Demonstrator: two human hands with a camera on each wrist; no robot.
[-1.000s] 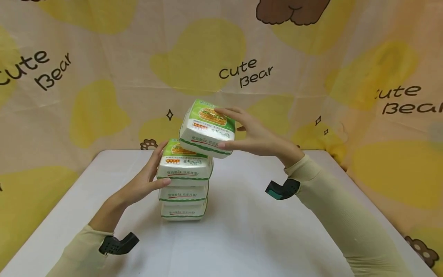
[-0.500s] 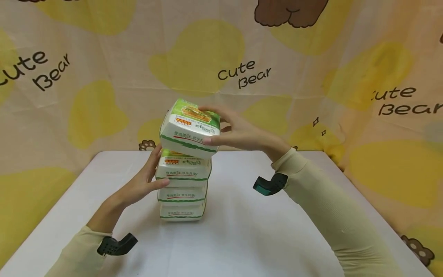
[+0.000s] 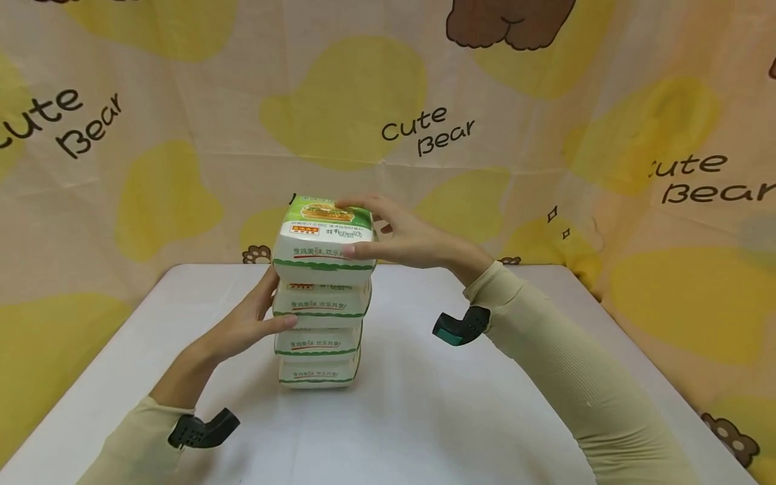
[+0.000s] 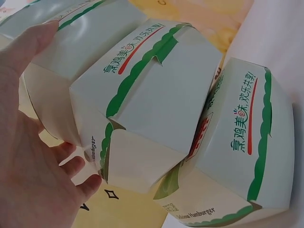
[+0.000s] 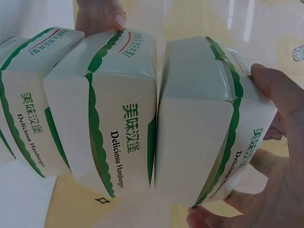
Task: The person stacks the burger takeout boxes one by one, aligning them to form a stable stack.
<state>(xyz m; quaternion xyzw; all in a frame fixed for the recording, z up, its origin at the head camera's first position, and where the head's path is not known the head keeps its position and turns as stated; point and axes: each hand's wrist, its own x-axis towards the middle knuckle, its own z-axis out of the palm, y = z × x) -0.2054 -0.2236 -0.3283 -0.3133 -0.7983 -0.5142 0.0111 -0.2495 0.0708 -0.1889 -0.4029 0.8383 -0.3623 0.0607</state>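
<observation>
My right hand [image 3: 412, 232] holds the topmost white-and-green hamburger box [image 3: 324, 271], thumb on its front and fingers over its top. That box sits nearly level over a stack. In the right wrist view, its base [image 5: 190, 142] lies right against the box below, with only a thin line between them. My left hand [image 3: 242, 323] grips the upper box of the stack [image 3: 330, 301] from the left, thumb on its front. Two more hamburger boxes are beneath, the middle one [image 3: 324, 342] and the lowest one [image 3: 321, 372], which stands on the table.
The stack stands left of centre on a white table [image 3: 461, 404]. A cloth backdrop [image 3: 345, 101] with yellow patches and "Cute Bear" lettering hangs behind. Each wrist carries a black device, the left one [image 3: 203, 429] and the right one [image 3: 462, 327].
My right hand has brought the top box left and then down over the stack, and its tilt has levelled out. The left hand and lower boxes have stayed in place.
</observation>
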